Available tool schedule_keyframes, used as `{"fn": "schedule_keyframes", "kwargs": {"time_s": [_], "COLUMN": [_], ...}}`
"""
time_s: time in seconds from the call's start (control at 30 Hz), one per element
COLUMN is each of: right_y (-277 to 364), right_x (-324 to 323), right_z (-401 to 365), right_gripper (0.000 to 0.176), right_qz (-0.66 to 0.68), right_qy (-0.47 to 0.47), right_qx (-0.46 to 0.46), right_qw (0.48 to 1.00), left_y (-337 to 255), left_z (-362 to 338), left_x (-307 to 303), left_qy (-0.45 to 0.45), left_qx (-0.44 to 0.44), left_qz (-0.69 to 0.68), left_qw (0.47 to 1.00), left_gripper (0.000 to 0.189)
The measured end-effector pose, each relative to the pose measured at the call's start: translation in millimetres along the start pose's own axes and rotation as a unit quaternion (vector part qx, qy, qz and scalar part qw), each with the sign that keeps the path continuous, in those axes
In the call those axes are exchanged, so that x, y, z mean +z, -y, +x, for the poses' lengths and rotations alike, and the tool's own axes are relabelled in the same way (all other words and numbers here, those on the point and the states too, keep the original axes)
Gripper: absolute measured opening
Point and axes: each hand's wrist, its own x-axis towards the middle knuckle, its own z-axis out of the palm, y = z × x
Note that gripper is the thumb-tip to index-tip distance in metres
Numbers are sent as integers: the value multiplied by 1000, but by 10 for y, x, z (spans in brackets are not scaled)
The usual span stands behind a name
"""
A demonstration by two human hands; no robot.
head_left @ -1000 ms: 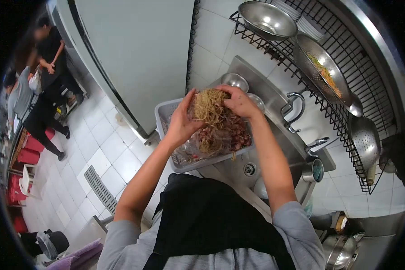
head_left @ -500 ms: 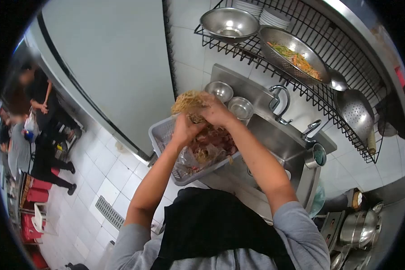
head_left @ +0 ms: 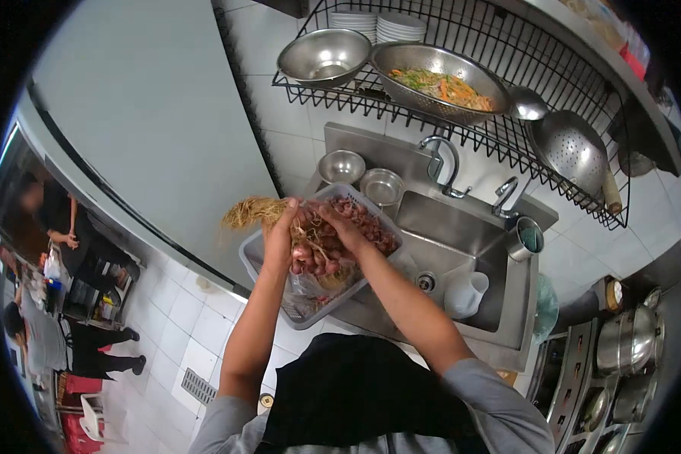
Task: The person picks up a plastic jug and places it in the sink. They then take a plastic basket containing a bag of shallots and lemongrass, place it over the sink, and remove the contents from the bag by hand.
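Observation:
A bunch of shallots [head_left: 310,253] with reddish bulbs and dry straw-coloured stalks [head_left: 251,213] is held above the grey plastic basket [head_left: 382,219]. My left hand [head_left: 278,233] is closed round the stalk end, with the stalks sticking out to its left. On the bulb side, my right hand [head_left: 343,229] grips the same bunch, its fingertips partly hidden among the bulbs. More shallots [head_left: 374,236] lie in the basket beneath and beyond my right hand. A clear plastic bag [head_left: 308,284] sits in the near part of the basket.
Right of the basket is a steel sink [head_left: 439,219] with a white jug [head_left: 466,293] and two faucets [head_left: 455,170]. Small metal bowls [head_left: 342,166] stand behind it. A wire rack [head_left: 431,121] above holds a colander of cut vegetables [head_left: 446,87]. Other people [head_left: 76,234] stand far left.
The view has shifted, bringing more of the sink and its jug into sight. The bunch has turned, so its stalks point left and its bulbs show between my hands.

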Motion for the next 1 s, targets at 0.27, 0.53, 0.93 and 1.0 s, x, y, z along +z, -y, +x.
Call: {"fn": "schedule_keyframes", "kwargs": {"time_s": [0.27, 0.53, 0.93, 1.0], "right_y": [139, 103, -522, -683], "right_x": [221, 205, 187, 133], "right_z": [-100, 5, 192, 207], "right_gripper": [49, 45, 39, 38], "right_qz": [62, 186, -251, -309], "right_qy": [-61, 17, -225, -252], "right_qx": [60, 150, -46, -47], "right_qw": [994, 971, 940, 916], "left_y": [-73, -71, 152, 232], "left_z": [-12, -86, -57, -77], "left_x": [-85, -134, -111, -101], "left_qy": [118, 6, -33, -36], "left_qx": [180, -58, -116, -133], "left_qz": [152, -72, 62, 90], "left_qw": [965, 996, 991, 986], "left_gripper": [17, 19, 41, 40]}}
